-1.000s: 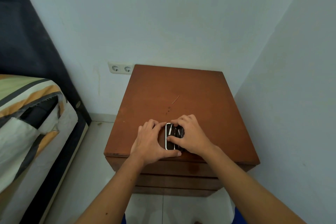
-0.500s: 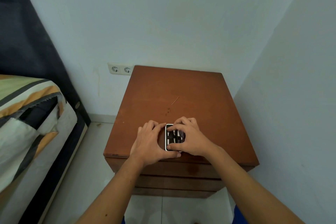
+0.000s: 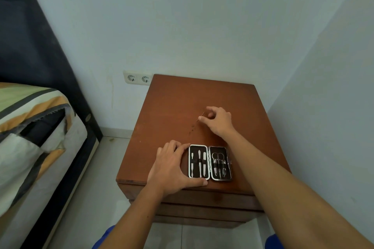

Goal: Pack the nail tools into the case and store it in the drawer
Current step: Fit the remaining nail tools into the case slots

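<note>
- Right hand (image 3: 217,120) forms the far grip: thumb and forefinger are pinched narrow at a thin pin-like tool (image 3: 200,117) lying on the worktop (image 3: 178,107); whether it is lifted cannot be told.
- Left hand (image 3: 172,168) forms the near grip, spread wide, with fingers and thumb bracing the left edge of the open manicure case (image 3: 210,162).
- Just right of that grip, the case lies flat near the worktop's front edge, with slim tools (image 3: 199,160) strapped in its left half and scissors with nippers (image 3: 219,162) in its right half.
- Below the near grip are the closed drawer fronts (image 3: 202,204).
- Far left of both grips stands a bed (image 3: 30,127).
</note>
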`<state>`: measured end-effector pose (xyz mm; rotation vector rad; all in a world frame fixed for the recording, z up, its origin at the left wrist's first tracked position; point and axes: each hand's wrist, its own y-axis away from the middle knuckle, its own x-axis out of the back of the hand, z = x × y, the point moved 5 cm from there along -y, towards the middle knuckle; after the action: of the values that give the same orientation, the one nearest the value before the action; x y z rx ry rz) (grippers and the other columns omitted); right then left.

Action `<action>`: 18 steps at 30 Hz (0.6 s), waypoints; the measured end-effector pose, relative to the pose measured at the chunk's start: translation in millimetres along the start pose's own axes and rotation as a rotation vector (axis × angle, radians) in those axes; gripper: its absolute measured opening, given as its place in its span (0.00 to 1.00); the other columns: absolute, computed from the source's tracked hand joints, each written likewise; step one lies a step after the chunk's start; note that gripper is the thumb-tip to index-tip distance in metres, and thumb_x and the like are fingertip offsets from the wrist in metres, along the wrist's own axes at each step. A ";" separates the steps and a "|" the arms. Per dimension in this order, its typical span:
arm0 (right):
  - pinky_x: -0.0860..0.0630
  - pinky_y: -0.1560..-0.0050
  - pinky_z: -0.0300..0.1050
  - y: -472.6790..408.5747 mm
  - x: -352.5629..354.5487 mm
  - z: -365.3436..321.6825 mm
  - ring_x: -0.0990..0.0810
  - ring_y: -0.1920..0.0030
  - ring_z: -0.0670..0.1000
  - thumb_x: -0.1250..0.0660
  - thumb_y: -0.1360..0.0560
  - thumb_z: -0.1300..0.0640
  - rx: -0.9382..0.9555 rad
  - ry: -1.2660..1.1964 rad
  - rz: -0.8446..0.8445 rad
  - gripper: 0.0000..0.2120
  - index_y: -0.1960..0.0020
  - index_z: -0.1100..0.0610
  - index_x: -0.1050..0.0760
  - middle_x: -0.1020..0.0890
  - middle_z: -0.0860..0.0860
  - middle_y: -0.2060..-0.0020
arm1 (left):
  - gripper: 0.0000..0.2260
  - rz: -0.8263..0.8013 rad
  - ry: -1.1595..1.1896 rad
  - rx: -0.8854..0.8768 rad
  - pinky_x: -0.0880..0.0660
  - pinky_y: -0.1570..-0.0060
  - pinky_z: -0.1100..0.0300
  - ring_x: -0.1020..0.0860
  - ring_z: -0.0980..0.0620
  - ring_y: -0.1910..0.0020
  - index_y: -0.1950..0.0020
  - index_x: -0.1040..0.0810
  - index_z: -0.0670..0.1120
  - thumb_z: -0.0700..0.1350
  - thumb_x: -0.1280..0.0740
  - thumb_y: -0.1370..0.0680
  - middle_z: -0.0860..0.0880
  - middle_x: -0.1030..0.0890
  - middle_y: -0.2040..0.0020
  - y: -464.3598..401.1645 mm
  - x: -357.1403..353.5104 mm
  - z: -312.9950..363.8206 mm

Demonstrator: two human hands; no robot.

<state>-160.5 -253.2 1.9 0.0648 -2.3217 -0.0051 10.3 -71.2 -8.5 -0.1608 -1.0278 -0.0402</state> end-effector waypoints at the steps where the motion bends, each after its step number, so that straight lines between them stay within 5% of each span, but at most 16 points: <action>1: 0.31 0.35 0.51 -1.5 -0.5 -0.8 0.29 0.36 0.55 0.25 0.27 0.37 -0.001 0.023 0.006 0.31 0.29 0.48 0.23 0.19 0.45 0.48 | 0.53 -0.004 -0.002 0.002 0.36 0.34 0.57 0.36 0.58 0.42 0.23 0.33 0.58 0.84 0.32 0.41 0.59 0.33 0.40 -0.2 -0.5 -0.6; 9: 0.35 0.38 0.48 -2.6 -3.4 -1.6 0.30 0.38 0.53 0.21 0.32 0.37 0.003 0.067 0.017 0.27 0.35 0.44 0.19 0.21 0.46 0.44 | 0.53 -0.002 -0.004 -0.005 0.35 0.33 0.54 0.35 0.58 0.41 0.23 0.32 0.58 0.84 0.33 0.41 0.59 0.33 0.40 -1.2 -0.7 -0.5; 15: 0.25 0.36 0.52 9.3 -0.6 0.8 0.18 0.49 0.47 0.20 0.29 0.56 0.083 -0.199 -0.028 0.19 0.42 0.42 0.21 0.13 0.43 0.60 | 0.53 -0.008 -0.012 -0.003 0.36 0.34 0.56 0.34 0.58 0.40 0.23 0.33 0.57 0.84 0.33 0.41 0.59 0.33 0.39 -1.1 -1.3 0.0; 18: 0.21 0.44 0.46 24.8 6.2 -1.1 0.16 0.56 0.45 0.23 0.25 0.59 0.122 -0.261 -0.051 0.14 0.42 0.49 0.20 0.12 0.46 0.59 | 0.53 -0.008 -0.013 -0.002 0.37 0.34 0.56 0.35 0.58 0.40 0.23 0.32 0.57 0.84 0.33 0.42 0.59 0.33 0.40 -0.9 -1.0 0.2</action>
<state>-165.0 -228.7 7.8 0.1953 -2.5785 0.1079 9.5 -72.1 -9.2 -0.1587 -1.0416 -0.0476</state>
